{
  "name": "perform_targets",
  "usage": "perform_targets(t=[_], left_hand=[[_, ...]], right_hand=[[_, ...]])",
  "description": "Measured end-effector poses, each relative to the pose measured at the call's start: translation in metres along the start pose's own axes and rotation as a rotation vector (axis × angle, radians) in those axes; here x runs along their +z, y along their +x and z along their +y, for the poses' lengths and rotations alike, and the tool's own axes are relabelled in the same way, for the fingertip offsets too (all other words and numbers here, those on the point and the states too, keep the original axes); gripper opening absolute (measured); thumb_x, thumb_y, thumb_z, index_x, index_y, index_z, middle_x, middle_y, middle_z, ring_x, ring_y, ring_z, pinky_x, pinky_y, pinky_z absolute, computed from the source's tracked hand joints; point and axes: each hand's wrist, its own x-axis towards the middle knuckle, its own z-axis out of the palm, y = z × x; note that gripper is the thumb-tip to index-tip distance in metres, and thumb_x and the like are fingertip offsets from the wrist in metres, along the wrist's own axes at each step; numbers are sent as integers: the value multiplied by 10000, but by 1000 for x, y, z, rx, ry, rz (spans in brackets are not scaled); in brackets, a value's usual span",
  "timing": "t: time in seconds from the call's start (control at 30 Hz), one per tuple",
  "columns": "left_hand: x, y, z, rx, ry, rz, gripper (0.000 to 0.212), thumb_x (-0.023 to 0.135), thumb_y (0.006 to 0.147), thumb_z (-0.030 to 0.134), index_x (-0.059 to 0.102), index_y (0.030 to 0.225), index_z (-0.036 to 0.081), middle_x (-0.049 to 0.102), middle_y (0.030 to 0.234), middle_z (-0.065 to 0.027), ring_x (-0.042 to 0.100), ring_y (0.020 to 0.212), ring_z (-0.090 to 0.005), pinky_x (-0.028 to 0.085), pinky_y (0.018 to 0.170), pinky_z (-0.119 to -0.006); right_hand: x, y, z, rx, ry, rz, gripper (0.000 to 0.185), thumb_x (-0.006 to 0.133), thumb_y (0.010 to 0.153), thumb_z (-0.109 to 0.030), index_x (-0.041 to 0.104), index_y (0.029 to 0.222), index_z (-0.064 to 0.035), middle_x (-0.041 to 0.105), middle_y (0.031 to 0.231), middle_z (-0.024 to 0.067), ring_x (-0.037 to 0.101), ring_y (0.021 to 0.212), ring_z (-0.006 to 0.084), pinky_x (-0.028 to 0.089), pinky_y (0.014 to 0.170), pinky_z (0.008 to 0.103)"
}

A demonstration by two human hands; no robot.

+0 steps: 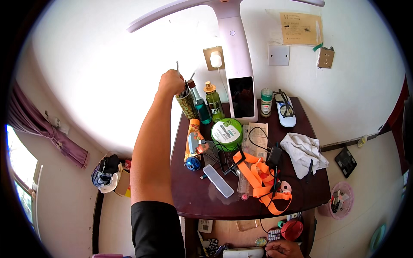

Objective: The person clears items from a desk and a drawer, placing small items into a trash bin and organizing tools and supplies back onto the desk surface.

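My left hand (172, 82) is at the mouth of a patterned pen holder (187, 105) on the dark wooden desk (193, 201). A thin silver stick (177, 67) rises just above its knuckles; the curled fingertips are hidden, so I cannot tell whether they grip it. Beside the holder stand a bottle of blue-green liquid (202, 109) and a green bottle with a gold cap (214, 104). Low in the picture, my right hand (283, 249) is over the front of an open drawer (222, 233), fingers curled, partly cut off. Near it are a calculator (274, 234) and a red round container (291, 230).
A desk lamp (237, 61) stands at the back. A green round tub (226, 133), orange strap (255, 180), black power adapter (274, 156), clear plastic case (218, 181) and white cloth (303, 153) crowd the desk. Eyeglasses (285, 104) lie at the right; a pink wastebasket (347, 206) is on the floor.
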Motion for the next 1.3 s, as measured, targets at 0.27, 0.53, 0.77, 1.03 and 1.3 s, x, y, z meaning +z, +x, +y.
perform_targets(t=[0.27,0.53,0.77,1.03,1.3], left_hand=[[2,-9,3,-25,-62,3,131,629,759,14,718,849,48,738,853,-179,728,873,-327,581,762,-397],[7,-6,-1,25,92,118,172,642,779,31,698,940,9,718,1007,-242,701,979,-386,566,838,-428],[1,-12,11,62,147,81,185,635,801,55,695,968,5,714,1031,-243,686,1008,-400,553,872,-447],[3,-19,18,68,87,89,325,658,835,98,717,1151,46,707,1179,-196,665,1123,-363,541,946,-416],[2,-13,10,115,129,-48,587,676,690,-102,694,1251,72,741,1047,-172,716,928,-287,586,764,-372]], right_hand=[[0,-1,-3,28,-4,8,197,694,952,-168,692,1092,-29,624,837,-4,568,758,106,477,687,272],[1,-2,0,32,-4,12,196,691,950,-173,693,1086,-31,633,852,-3,572,781,103,479,700,271],[2,-2,0,9,-6,20,189,689,948,-170,694,1081,-35,649,848,0,579,766,98,481,689,268],[1,-4,3,-5,25,43,186,684,950,-161,693,1083,-31,669,848,5,597,756,88,499,690,259],[1,-4,3,14,6,34,190,679,956,-161,693,1085,-22,682,860,14,619,775,88,516,713,262]])
